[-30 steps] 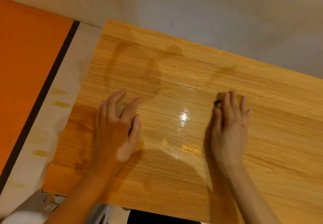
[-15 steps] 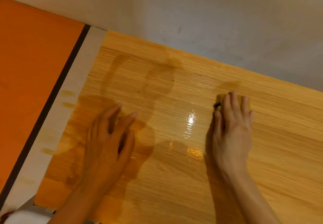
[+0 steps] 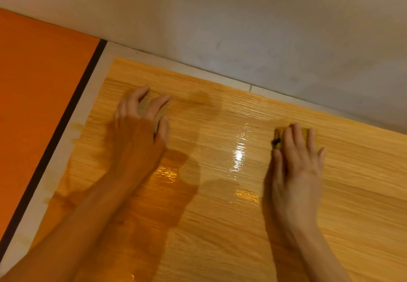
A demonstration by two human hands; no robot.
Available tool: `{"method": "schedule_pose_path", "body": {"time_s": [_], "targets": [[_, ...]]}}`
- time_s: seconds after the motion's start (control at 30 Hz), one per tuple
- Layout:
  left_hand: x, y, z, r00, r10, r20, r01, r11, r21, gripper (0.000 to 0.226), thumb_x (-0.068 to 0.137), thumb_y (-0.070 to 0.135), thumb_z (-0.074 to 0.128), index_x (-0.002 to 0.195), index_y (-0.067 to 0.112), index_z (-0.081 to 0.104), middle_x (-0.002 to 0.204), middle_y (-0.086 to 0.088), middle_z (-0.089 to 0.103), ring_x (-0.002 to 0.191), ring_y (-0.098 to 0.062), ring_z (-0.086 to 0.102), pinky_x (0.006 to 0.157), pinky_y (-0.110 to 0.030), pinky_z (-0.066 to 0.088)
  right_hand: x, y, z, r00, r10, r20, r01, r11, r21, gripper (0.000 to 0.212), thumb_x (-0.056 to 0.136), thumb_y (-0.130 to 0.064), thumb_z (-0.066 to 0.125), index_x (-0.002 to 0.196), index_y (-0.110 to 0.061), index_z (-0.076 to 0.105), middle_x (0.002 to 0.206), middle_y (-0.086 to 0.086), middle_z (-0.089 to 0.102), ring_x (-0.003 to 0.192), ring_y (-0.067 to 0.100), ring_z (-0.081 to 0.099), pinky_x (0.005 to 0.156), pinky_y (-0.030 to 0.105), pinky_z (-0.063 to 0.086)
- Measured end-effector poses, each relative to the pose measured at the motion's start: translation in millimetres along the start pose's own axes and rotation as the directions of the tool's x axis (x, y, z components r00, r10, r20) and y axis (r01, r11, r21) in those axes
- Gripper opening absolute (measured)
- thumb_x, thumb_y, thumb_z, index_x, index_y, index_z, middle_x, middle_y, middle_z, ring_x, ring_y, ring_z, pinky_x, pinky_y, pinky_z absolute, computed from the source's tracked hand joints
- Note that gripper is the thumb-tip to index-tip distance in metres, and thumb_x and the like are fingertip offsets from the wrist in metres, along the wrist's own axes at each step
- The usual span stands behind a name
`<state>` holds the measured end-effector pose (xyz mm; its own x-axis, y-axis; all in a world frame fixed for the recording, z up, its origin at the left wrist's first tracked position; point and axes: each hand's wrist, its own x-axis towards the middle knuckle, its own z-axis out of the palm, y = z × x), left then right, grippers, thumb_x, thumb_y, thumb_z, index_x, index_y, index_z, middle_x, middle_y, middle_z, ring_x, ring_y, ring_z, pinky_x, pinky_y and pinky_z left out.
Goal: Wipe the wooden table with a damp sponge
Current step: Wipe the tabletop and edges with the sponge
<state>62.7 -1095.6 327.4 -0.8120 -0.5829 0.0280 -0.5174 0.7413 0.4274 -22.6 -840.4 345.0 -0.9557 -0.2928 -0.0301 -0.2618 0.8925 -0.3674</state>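
The wooden table fills most of the view, its light grain shiny with wet streaks near the middle. My right hand lies flat on a yellow sponge with a dark edge, pressing it to the tabletop near the far edge; only the sponge's left end and a strip past my fingertips show. My left hand rests on the table's left part, fingers spread and slightly bent, holding nothing.
A pale wall runs along the table's far edge. A whitish strip borders the table on the left, then a dark line and an orange surface. Darker damp patches mark the wood between my arms.
My left hand has slid forward toward the far left corner. The view has shifted, so the table sits lower in frame. My right hand stays on the sponge.
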Motion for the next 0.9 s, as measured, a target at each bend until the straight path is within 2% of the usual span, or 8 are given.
{"method": "schedule_pose_path", "body": {"time_s": [0.17,0.27,0.4,0.5,0.6,0.73,0.8,0.9], "targets": [[-4.2,-4.6,4.5,0.999,0.041,-0.03,-0.041,0.999,-0.02,0.046,0.101,0.033,0.043,0.144,0.022,0.051,0.152,-0.016,0.036,0.141,-0.035,0.034,0.114,-0.05,0.029,13.1,-107.0,53.9,0.958,-0.283,0.054,0.282,0.959,0.014,0.045,0.103,-0.026,0.042,0.147,-0.019,0.037,0.157,0.002,0.028,0.15,0.027,0.012,0.124,0.044,0.007],[-5.9,-3.6,4.1,0.998,0.052,-0.039,-0.053,0.998,-0.02,0.044,0.1,0.033,0.045,0.143,0.023,0.052,0.152,-0.014,0.035,0.142,-0.033,0.033,0.114,-0.049,0.026,22.7,-98.2,52.9,0.884,-0.451,0.122,0.448,0.892,0.051,0.044,0.105,-0.025,0.041,0.148,-0.019,0.036,0.158,0.001,0.027,0.15,0.023,0.01,0.124,0.045,0.008],[-3.4,-4.1,4.5,0.998,0.051,-0.03,-0.051,0.999,-0.007,0.044,0.1,0.034,0.042,0.142,0.024,0.052,0.151,-0.011,0.034,0.138,-0.03,0.035,0.112,-0.04,0.021,30.2,-13.9,14.0,0.99,-0.137,0.032,0.136,0.99,0.037,0.046,0.105,-0.027,0.037,0.15,-0.02,0.03,0.16,-0.003,0.023,0.151,0.016,0.005,0.124,0.038,-0.001],[-3.4,-3.8,5.0,0.999,0.04,-0.036,-0.04,0.999,0.007,0.043,0.1,0.035,0.041,0.141,0.026,0.052,0.15,-0.009,0.035,0.137,-0.028,0.035,0.111,-0.04,0.022,35.6,-20.4,15.0,0.998,0.038,-0.049,-0.038,0.999,0.001,0.048,0.104,-0.023,0.039,0.151,-0.018,0.03,0.16,-0.001,0.021,0.151,0.019,0.003,0.124,0.037,-0.003],[-1.9,-4.7,3.9,0.999,0.041,-0.027,-0.041,0.999,0.001,0.045,0.099,0.036,0.043,0.142,0.028,0.051,0.15,-0.009,0.036,0.136,-0.028,0.036,0.109,-0.043,0.029,49.7,-85.4,47.2,0.983,-0.182,0.021,0.183,0.981,-0.062,0.056,0.1,-0.011,0.041,0.152,-0.02,0.023,0.162,0.004,0.012,0.15,0.029,-0.001,0.122,0.044,-0.007],[-4.0,-2.9,3.1,0.998,0.056,-0.016,-0.056,0.998,0.015,0.047,0.098,0.037,0.042,0.144,0.03,0.048,0.152,-0.009,0.035,0.139,-0.029,0.035,0.109,-0.047,0.032,70.0,-123.1,59.7,0.864,-0.459,0.208,0.468,0.884,0.008,0.053,0.1,-0.014,0.029,0.152,-0.02,0.021,0.163,0.005,0.008,0.151,0.027,-0.004,0.121,0.046,-0.006],[-3.9,-3.4,3.0,0.998,0.06,-0.016,-0.06,0.998,0.015,0.047,0.099,0.038,0.042,0.145,0.029,0.047,0.152,-0.008,0.034,0.14,-0.028,0.034,0.11,-0.041,0.029,71.7,-90.9,46.8,0.873,-0.449,0.19,0.454,0.891,0.017,0.054,0.101,-0.013,0.044,0.152,-0.021,0.027,0.162,0.002,0.016,0.151,0.025,0.002,0.124,0.045,0.0],[-3.9,-3.1,4.8,0.998,0.056,-0.02,-0.056,0.998,0.014,0.046,0.1,0.035,0.043,0.145,0.028,0.047,0.152,-0.008,0.033,0.139,-0.027,0.033,0.11,-0.04,0.027,62.5,-12.0,13.1,0.975,-0.216,0.056,0.215,0.976,0.022,0.045,0.104,-0.026,0.04,0.148,-0.018,0.037,0.159,0.001,0.027,0.15,0.023,0.014,0.124,0.045,0.01]]}}
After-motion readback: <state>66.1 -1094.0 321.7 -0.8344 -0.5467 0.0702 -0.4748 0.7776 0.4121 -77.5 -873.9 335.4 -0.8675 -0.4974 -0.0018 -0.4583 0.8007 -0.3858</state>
